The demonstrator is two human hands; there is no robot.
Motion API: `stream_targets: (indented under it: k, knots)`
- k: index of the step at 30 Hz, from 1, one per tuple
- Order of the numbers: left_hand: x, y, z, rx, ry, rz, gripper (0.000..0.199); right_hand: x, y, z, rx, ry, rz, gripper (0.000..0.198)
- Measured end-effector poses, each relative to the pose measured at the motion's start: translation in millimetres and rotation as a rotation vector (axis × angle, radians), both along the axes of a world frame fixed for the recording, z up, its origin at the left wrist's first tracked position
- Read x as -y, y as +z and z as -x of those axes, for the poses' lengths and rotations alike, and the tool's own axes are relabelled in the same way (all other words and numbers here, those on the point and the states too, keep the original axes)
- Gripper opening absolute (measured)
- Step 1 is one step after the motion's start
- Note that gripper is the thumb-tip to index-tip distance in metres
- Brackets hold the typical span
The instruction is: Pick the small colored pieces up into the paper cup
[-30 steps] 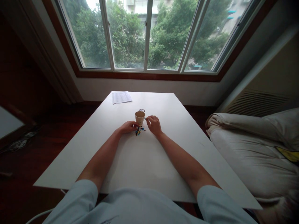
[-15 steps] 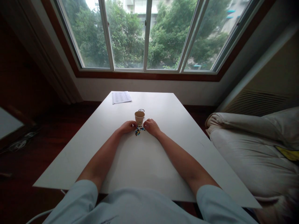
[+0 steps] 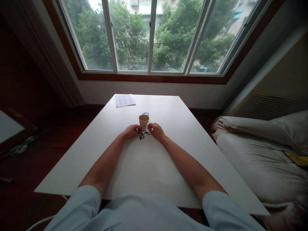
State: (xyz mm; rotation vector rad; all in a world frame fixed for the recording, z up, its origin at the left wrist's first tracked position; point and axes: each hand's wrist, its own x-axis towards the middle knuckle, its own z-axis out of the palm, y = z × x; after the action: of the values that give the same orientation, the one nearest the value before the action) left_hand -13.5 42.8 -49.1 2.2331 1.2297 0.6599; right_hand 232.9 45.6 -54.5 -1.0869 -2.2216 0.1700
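Observation:
A tan paper cup [image 3: 144,121] stands upright on the white table [image 3: 144,166]. In front of it lie several small beads [image 3: 142,136] in blue, yellow and black. My left hand [image 3: 132,130] rests at the cup's left, its fingers pinched by the beads; whatever they hold is too small to make out. To the right of the cup, my right hand [image 3: 156,130] has thumb and forefinger brought together, and I cannot see clearly what is between them. A thin dark loop of cord [image 3: 145,113] lies just behind the cup.
Printed paper sheets [image 3: 125,100] lie at the table's far left corner. Beyond the far edge is a wall with a wide window [image 3: 150,38]. A pale padded seat [image 3: 260,160] stands along the right side. Cables [image 3: 21,147] lie on the floor at left.
My left hand's fingertips have shifted very slightly to the right, toward the cup's base. My right hand has barely moved, and the cup stays in place.

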Motion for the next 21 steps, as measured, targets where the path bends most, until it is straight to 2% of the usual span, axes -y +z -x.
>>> stream_targets:
  k: [6,16,21]
  knots:
    - [1,-1.2,-1,0.017,0.014,-0.038,0.022,9,11,2,-0.061,0.008,-0.013,0.012]
    - [-3,-1.2,2,0.035,0.057,0.0,0.022,10,15,2,-0.128,0.02,-0.109,0.02]
    - [-2,-0.1,3,0.112,0.054,0.036,0.025,11,18,2,-0.15,0.015,-0.15,0.022]
